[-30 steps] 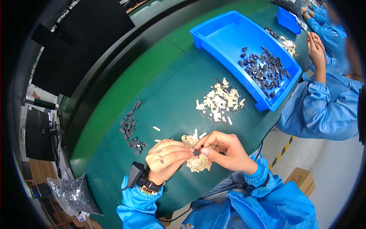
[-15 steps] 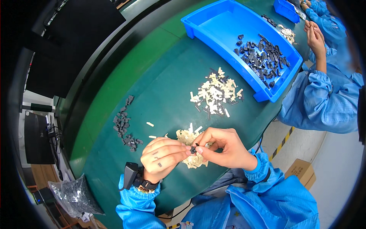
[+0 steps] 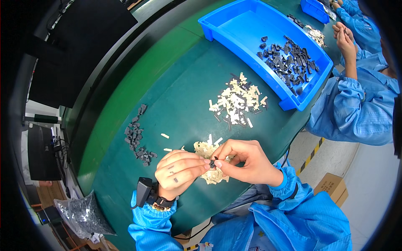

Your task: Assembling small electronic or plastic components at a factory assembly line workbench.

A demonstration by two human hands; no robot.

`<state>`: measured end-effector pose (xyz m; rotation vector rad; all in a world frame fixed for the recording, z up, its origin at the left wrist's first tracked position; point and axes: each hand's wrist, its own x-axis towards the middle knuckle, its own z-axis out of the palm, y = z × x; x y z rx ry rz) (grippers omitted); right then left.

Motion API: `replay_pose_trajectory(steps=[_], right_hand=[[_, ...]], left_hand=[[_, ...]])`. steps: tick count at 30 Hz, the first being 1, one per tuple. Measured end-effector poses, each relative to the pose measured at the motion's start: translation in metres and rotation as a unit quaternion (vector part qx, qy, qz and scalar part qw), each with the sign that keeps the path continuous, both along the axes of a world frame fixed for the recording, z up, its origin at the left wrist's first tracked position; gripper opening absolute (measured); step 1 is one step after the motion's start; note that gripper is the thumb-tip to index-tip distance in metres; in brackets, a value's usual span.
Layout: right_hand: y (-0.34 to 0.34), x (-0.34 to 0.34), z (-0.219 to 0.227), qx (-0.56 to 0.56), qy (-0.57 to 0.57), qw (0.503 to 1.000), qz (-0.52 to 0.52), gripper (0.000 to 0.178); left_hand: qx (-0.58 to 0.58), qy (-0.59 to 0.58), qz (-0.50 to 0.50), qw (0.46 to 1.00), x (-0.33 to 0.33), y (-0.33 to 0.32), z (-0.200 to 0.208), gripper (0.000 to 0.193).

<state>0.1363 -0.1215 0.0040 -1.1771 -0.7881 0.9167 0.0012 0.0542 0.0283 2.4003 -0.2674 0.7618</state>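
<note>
Between my fingertips is a small black plastic part (image 3: 212, 163), pinched from both sides. My left hand (image 3: 178, 170) closes on its left side, with a few small dark strips stuck to the back of that hand. My right hand (image 3: 246, 163) grips the part from the right with thumb and forefinger. Beneath both hands lies a heap of cream paper scraps (image 3: 205, 148), partly hidden by them. Beyond it is a pile of cream and black strips (image 3: 238, 100). Left of my hands, small black parts (image 3: 134, 136) lie in a loose row.
A blue tray (image 3: 234, 46) with many black parts stands at the far right of the green table (image 3: 176, 96). Two loose cream strips lie near my left hand. Co-workers in blue sleeves (image 3: 356, 100) sit at the right. A clear bag (image 3: 86, 215) of dark pieces is at lower left.
My hands and the black part stay almost in the same place. At the upper right, a co-worker's hands have shifted slightly.
</note>
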Motion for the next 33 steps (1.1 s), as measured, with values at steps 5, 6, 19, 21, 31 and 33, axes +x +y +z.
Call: replay_pose_trajectory(steps=[5,6,19,21,31,33], right_hand=[[0.0,0.001,0.003,-0.007,-0.014,1.0,0.0,0.008],[0.0,0.001,0.004,-0.006,-0.014,1.0,0.0,0.008],[-0.006,0.011,-0.002,0.019,0.274,0.932,0.237,0.02],[-0.006,0.012,0.002,0.012,0.302,0.919,0.252,0.018],[-0.003,0.005,-0.005,0.165,-0.055,0.984,-0.038,0.014],[-0.003,0.006,-0.004,0.164,-0.066,0.984,-0.034,0.015]], left_hand=[[0.0,0.002,-0.002,1.0,0.001,0.0,0.001,0.023],[-0.003,0.001,-0.002,1.0,0.0,0.0,0.001,0.023],[-0.25,0.002,-0.055,0.967,-0.005,-0.028,0.008,0.024],[-0.23,-0.002,-0.047,0.972,-0.004,-0.028,0.008,0.024],[-0.278,-0.005,-0.004,0.961,-0.006,-0.026,-0.006,0.027],[-0.278,-0.001,-0.002,0.961,-0.006,-0.025,-0.006,0.027]])
